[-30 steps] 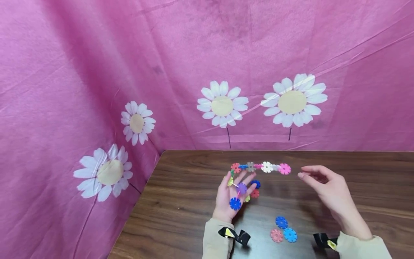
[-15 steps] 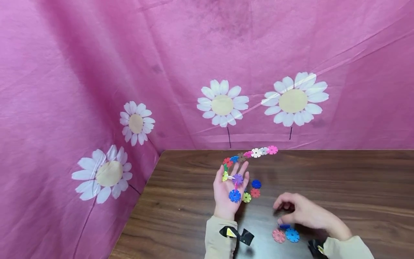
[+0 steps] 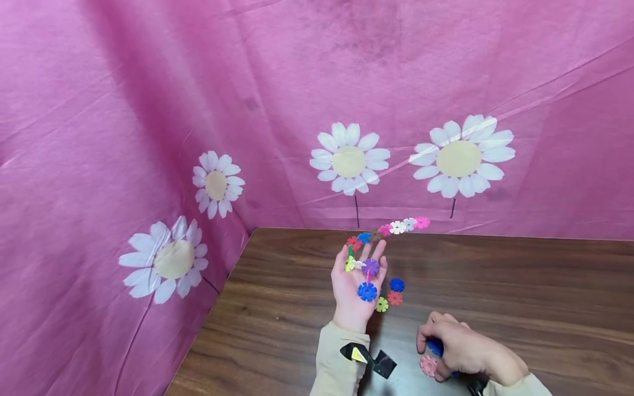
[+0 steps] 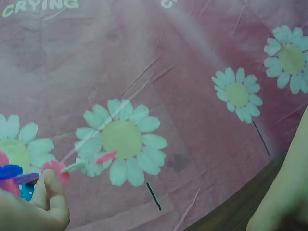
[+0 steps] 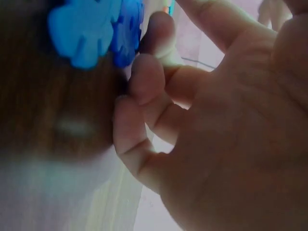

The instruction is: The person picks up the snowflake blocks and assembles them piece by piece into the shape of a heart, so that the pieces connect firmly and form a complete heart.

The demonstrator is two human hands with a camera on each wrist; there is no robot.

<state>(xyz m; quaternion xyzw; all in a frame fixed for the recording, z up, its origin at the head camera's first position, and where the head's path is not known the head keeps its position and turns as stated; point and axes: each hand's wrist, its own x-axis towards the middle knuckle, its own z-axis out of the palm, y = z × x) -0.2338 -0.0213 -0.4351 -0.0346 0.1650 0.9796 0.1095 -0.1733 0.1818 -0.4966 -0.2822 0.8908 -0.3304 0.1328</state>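
Note:
In the head view my left hand (image 3: 356,291) is palm up, carrying a chain of interlocking snowflake discs. The chain's blue end disc (image 3: 367,292) and purple disc (image 3: 370,267) lie over the palm. From there the chain bends past the thumb and stretches right beyond the fingertips to a pink end disc (image 3: 422,222). My right hand (image 3: 468,346), low on the table, has its fingers curled over a dark blue disc (image 3: 435,346). Beside it lie a salmon-pink disc (image 3: 428,365) and a light blue disc (image 5: 84,31), the latter mostly hidden by the hand in the head view.
Between the hands, a blue disc (image 3: 397,284), a red disc (image 3: 394,298) and a yellow-green disc (image 3: 381,304) lie on the brown wooden table (image 3: 277,297). A pink curtain (image 3: 277,110) with daisies hangs behind and to the left.
My right hand has come down and left from beside the chain's end to the loose discs, its fingers curling over the dark blue one. The chain's far end has swung up and left.

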